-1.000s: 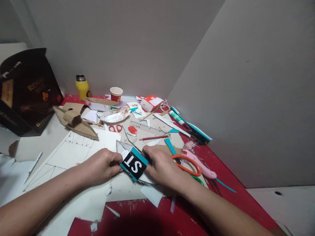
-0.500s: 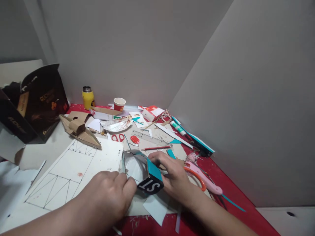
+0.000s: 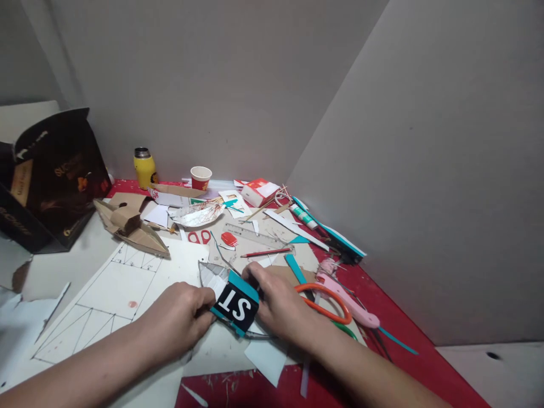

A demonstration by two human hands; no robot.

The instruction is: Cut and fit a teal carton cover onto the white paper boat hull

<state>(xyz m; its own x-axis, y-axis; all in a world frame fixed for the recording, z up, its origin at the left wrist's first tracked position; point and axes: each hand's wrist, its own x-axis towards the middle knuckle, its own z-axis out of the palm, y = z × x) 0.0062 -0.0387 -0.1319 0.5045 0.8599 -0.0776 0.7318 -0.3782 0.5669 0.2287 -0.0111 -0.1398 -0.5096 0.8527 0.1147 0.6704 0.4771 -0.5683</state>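
Note:
Both my hands hold one small cardboard piece [image 3: 236, 304], black with white letters "ST" and a teal border, grey and pointed at its far end. My left hand [image 3: 181, 320] grips its left side with fingers curled. My right hand [image 3: 280, 303] pinches its right side. The piece rests low over a white sheet with drawn lines [image 3: 127, 286] on the red table [image 3: 408, 362].
Orange-handled scissors [image 3: 329, 297] and a pink glue gun [image 3: 346, 297] lie right of my right hand. Farther back are a ruler [image 3: 255, 233], red pencil [image 3: 266, 253], small red scissors [image 3: 199, 236], cardboard boat [image 3: 130, 225], paper cup [image 3: 201, 177], yellow bottle [image 3: 143, 168], dark box [image 3: 49, 178].
Half a second ago the piece was tilted up, open side showing; now it lies flat with "ST" facing up. My left hand slid back to its left edge.

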